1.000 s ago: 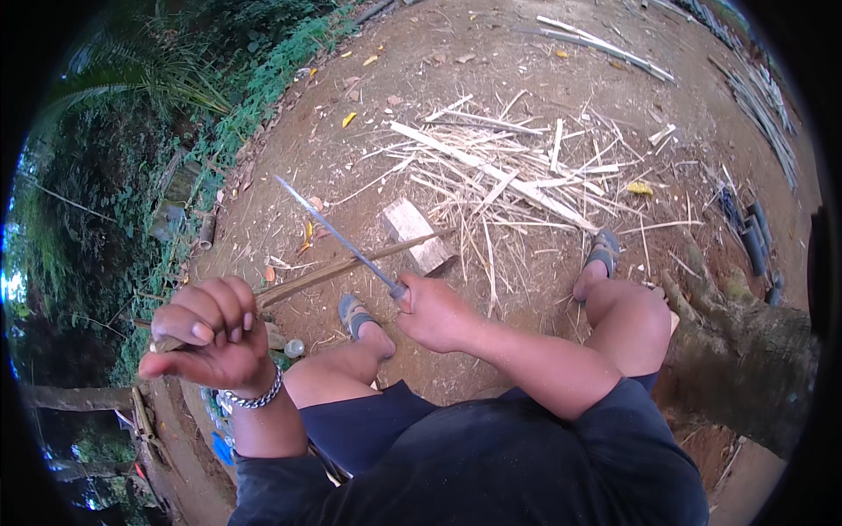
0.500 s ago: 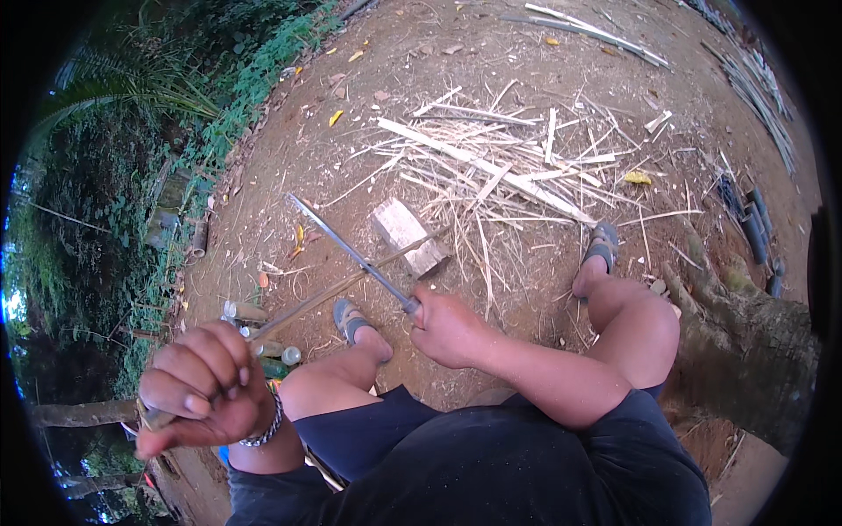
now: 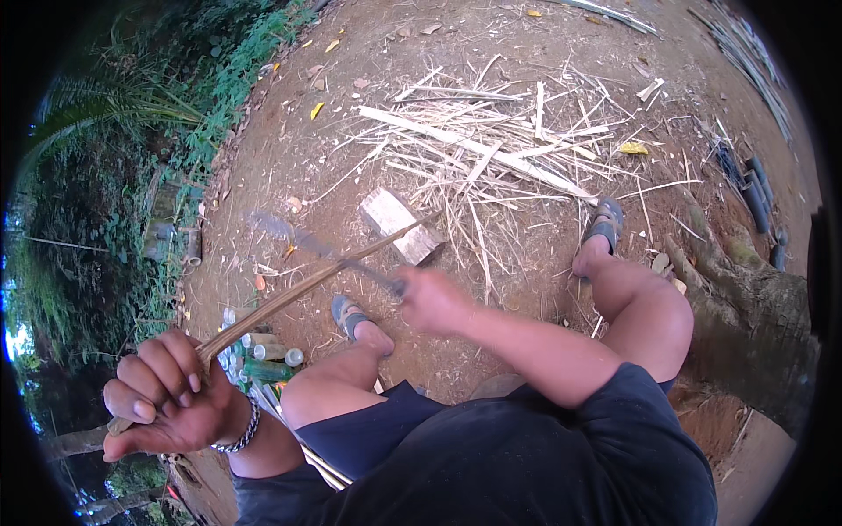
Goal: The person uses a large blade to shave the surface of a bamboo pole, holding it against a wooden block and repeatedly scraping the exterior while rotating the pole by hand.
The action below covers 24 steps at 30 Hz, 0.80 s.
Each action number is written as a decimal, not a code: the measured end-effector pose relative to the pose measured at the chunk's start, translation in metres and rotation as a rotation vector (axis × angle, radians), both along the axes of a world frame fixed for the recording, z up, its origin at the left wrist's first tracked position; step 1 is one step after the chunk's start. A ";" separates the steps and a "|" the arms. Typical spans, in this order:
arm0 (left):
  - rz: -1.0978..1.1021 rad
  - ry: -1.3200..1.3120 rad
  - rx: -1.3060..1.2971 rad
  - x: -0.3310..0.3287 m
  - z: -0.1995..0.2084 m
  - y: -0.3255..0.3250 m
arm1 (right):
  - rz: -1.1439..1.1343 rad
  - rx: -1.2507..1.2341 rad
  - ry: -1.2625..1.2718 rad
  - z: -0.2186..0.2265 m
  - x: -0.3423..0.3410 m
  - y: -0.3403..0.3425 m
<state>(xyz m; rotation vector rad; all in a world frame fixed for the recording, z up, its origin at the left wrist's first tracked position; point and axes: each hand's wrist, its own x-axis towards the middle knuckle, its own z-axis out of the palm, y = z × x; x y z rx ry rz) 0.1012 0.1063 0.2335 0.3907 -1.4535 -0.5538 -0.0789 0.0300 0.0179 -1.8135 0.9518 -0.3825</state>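
Note:
My left hand (image 3: pixel 167 390), with a braided bracelet at the wrist, is closed round the near end of a long brown stick (image 3: pixel 282 301). It looks like split bamboo or wood, and its stub pokes out below my fist. The far end slants up to the right, over a squared wooden block (image 3: pixel 383 213) on the ground; I cannot tell whether they touch. My right hand (image 3: pixel 436 301) is wrapped round the handle of a long-bladed knife (image 3: pixel 303 239). Its blade, smeared by motion, crosses the stick and points up to the left.
Beyond the block lies a heap of pale split strips (image 3: pixel 491 149). Glass bottles (image 3: pixel 270 352) stand or lie beside my left leg. A tree trunk with roots (image 3: pixel 745 333) rises on the right, near dark tubes (image 3: pixel 756 210). Green plants (image 3: pixel 237 96) border the left.
My left hand has shifted a little left and down with the stick, which shows more of its broad side. My right hand has moved slightly up and left, and the blade has become blurred.

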 end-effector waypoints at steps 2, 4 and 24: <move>-0.028 0.032 0.014 -0.003 0.002 -0.011 | -0.165 0.122 0.138 -0.086 -0.031 -0.029; -0.026 0.054 0.002 0.002 0.002 -0.018 | -0.144 0.068 0.186 -0.076 -0.030 -0.045; 0.085 0.151 0.147 0.050 0.040 -0.072 | 0.001 0.064 0.073 -0.141 0.007 -0.093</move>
